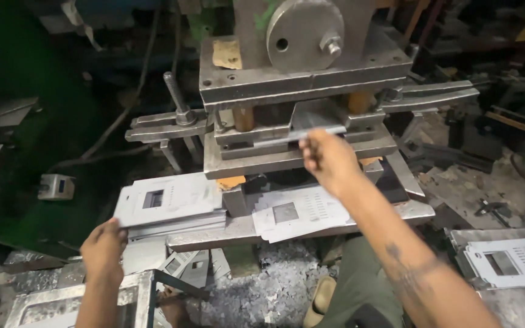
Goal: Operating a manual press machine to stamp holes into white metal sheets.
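While pinched by right hand [328, 157], thin grey metal sheet [317, 130], flat, in press die [293, 136]

Right hand [329, 159]: fingertips hidden behind the knuckles, so its grip on the metal sheet [317, 129] in the press die is unreadable. Beyond it, the press [304, 36] runs off the top edge. Left hand [102, 248]: forearm cut off below; fingers blurred against the blank stack [168, 203].
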